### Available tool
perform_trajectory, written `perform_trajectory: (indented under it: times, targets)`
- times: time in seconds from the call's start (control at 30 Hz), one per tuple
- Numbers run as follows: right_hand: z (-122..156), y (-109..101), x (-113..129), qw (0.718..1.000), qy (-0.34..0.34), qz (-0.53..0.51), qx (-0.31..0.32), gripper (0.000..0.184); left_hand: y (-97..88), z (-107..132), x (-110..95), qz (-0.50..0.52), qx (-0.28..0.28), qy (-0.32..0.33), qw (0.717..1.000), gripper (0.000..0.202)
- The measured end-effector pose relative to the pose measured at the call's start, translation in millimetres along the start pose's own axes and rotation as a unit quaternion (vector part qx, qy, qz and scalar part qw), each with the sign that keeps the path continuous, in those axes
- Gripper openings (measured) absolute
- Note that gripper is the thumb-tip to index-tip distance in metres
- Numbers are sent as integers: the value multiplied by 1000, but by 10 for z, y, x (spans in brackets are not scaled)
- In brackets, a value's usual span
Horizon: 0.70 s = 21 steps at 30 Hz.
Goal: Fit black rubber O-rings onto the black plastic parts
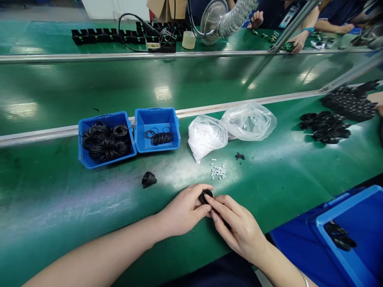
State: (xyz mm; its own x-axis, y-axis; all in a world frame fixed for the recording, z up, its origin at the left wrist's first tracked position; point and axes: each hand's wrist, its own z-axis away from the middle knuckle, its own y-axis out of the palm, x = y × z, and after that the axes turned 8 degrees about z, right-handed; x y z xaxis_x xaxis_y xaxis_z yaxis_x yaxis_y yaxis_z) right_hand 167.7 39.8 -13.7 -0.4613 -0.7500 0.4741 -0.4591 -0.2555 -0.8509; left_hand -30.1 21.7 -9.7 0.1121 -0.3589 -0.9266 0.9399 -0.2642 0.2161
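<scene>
My left hand (185, 209) is clamped on a small black cup-shaped part (206, 193), held between thumb and fingers just above the table (287, 167), its round mouth turned up towards me. My right hand (239, 225) meets it from the other side, fingers partly curled, the index fingertip at the mouth of the part and the thumb lower down, close to my left fingertips. I cannot tell whether the right hand also pinches something, since its own fingers hide the space between them.

Just beyond my hands lies a loose scatter of small white pieces (220, 172), and near it, to the right, a little heap of tiny black pieces (239, 156). To the left, a second black cup (148, 179) lies on its side, apart from my hands.

Farther out, a left blue bin (103, 162) holds bundles of black rings, and a right blue bin (155, 118) just beside it holds fewer. Next comes a plastic bag of white pieces (206, 137), touching another clear bag (251, 121). Well to the right sit piles of black parts (326, 126), with a blue crate (323, 219) nearer me. Across the metal rail, a co-worker's hand (299, 42) touches a green piece (288, 46).
</scene>
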Motion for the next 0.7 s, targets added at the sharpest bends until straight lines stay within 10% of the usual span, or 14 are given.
perform_trajectory:
  times: [0.7]
  targets:
    - [13,-36,-19,996,-29,79,17,67,-9,6,-5,-9,16,7,1000,41]
